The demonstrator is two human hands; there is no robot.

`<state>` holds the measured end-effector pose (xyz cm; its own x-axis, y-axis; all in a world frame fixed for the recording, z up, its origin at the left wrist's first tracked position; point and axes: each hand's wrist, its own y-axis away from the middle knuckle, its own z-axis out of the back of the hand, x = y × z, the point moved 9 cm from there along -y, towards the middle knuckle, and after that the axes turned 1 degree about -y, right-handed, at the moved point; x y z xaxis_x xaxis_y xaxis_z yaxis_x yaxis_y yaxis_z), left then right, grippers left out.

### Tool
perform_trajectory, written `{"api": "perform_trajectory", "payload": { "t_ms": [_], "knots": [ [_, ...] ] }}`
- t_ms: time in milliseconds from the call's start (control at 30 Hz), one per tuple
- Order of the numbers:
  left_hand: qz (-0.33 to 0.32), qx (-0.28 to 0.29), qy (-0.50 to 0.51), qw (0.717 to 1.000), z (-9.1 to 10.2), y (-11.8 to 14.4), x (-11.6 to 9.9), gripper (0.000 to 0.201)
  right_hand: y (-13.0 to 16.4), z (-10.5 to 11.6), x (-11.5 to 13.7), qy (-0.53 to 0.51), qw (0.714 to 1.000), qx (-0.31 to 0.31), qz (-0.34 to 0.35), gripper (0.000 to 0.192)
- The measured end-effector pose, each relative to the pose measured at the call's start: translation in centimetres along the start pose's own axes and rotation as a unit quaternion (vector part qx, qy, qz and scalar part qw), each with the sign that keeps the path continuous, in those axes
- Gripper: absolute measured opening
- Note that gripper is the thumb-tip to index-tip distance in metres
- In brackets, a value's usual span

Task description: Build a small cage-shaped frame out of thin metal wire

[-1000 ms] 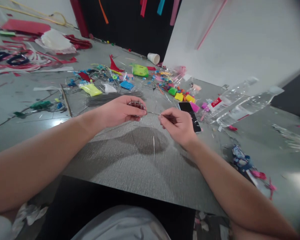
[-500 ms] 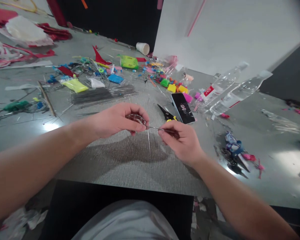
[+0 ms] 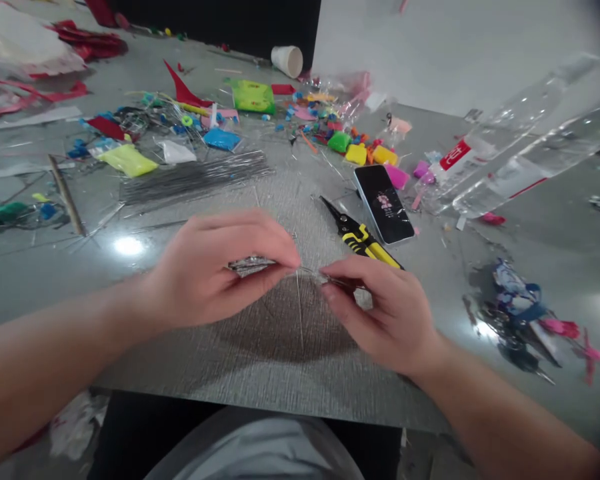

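Wire piece [image 3: 253, 265]: a small, flattened bundle of thin silvery metal strands with a dull glint, blurred enough that its exact shape is hard to read. It sits at the centre of the frame, just above the grey textured surface [image 3: 280, 347]. The left hand [image 3: 215, 273] is closed around it, thumb and fingers pinching it from above and below. A fine wire strand [image 3: 307, 271] runs from the bundle to the right, where the right hand [image 3: 380, 313] pinches its end between thumb and forefinger, the other fingers curled. Another thin strand [image 3: 299, 307] hangs down between the two hands.

Just above the right hand lie yellow-and-black pliers [image 3: 360, 237], and beside them, further up and right, a dark phone [image 3: 384, 203]. A sheaf of straight grey wires [image 3: 195, 177] lies in the upper left of centre. Clear plastic bottles [image 3: 525, 157] lie at the upper right. Small coloured pieces [image 3: 360, 152] are scattered across the top.
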<state>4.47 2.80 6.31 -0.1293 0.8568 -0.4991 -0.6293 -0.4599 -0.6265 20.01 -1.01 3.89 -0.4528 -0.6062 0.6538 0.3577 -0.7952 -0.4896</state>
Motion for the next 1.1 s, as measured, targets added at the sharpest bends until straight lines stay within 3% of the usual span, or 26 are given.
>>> {"api": "perform_trajectory", "payload": {
  "t_ms": [100,200,267,333,400,500,800,1100],
  "knots": [
    [-0.074,-0.012,0.006,0.997,0.2,-0.1,-1.0,0.028,-0.1,0.2,0.1,0.002,1.000,-0.003,0.006,0.013],
    [-0.082,-0.011,0.002,0.997,0.4,-0.3,-1.1,0.026,-0.1,0.3,0.3,0.005,1.000,-0.006,0.021,0.014],
    [-0.044,0.014,-0.010,0.999,0.1,-0.4,-0.6,0.022,0.0,0.2,0.4,0.004,1.000,-0.004,0.028,0.016],
    [0.041,0.052,-0.013,0.998,-0.4,-0.2,0.6,0.018,0.1,0.1,0.4,0.005,0.999,-0.001,0.032,0.018],
    [0.121,0.068,0.009,0.990,-0.6,0.1,1.7,0.011,0.1,0.0,0.3,0.009,0.999,-0.001,0.030,0.019],
    [0.185,0.070,0.032,0.980,-0.6,0.5,2.4,0.007,0.2,0.2,0.3,0.016,0.999,-0.005,0.027,0.018],
    [0.128,0.038,0.012,0.991,0.2,-0.5,0.8,0.011,0.1,0.4,0.8,0.016,0.999,-0.008,0.046,0.020],
    [0.138,0.058,0.036,0.988,-0.4,-0.4,1.2,0.012,-0.2,0.5,1.3,-0.015,0.999,0.004,0.030,0.019]
  ]
}}
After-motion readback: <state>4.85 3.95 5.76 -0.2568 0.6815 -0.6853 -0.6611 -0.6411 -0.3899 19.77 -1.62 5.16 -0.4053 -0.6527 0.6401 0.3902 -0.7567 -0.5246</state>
